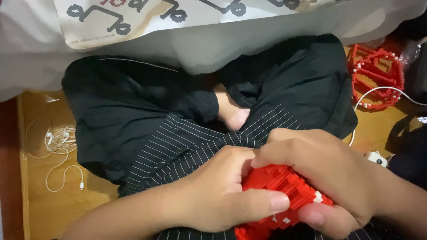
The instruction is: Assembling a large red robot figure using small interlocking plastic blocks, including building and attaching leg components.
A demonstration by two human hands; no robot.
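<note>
Red brick model (284, 189), built of small red pieces with a few white ones, sits low in the view over the person's lap, gripped between both hands. The left hand (218, 195) wraps its near side, thumb laid across the front. The right hand (329, 178) closes over the top and far side, fingers curled under. Black pinstriped trousers (178, 138) lie beneath. On the wooden floor (53, 209), white earphones (58, 146) lie at the left, and another red brick structure (378, 75) rests well apart at the upper right.
</note>
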